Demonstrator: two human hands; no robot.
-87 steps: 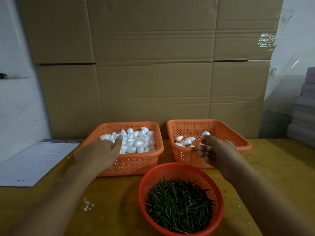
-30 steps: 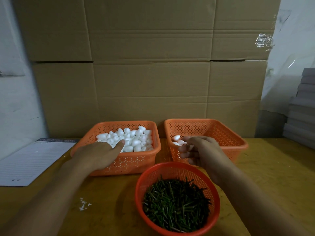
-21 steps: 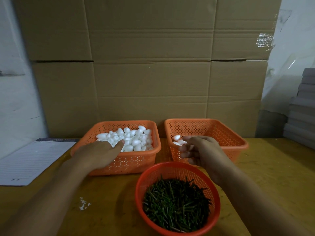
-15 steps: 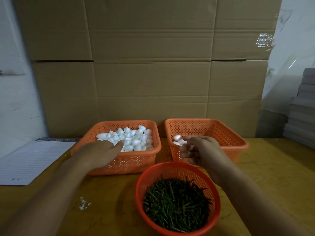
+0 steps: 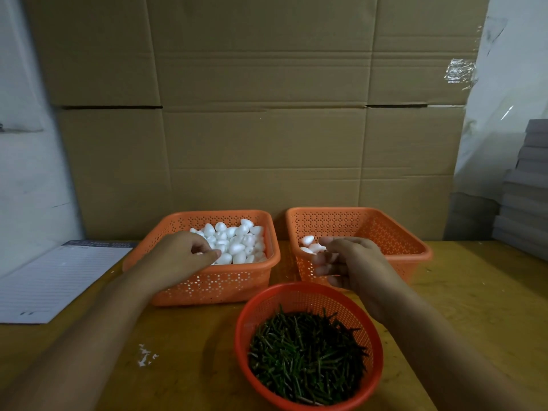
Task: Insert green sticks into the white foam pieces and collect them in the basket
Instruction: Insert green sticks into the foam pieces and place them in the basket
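Cardboard sheets cover the whole back wall, and a yellowish wooden worktop carries everything in front of them. Only one view, from the head camera, looking down at both arms.

Left square basket is orange and piled with white foam pieces. The left hand reaches over its near rim, fingers curled down into the pile, seemingly pinching a piece, though I can't tell for sure if it has one.

Right square basket, same orange, has only a few finished foam pieces in its left corner. The right hand hangs over that basket's near-left corner, fingers loosely curled and slightly spread. Something pale shows between them, but it's too blurry to say if it's held or just lying behind.

Closest to the camera sits a round red basket full of green sticks, between the two forearms.

Off to the left lies a lined paper pad, and some white foam crumbs are scattered on the wood near the left forearm. Stacked grey boards sit at the far right edge.
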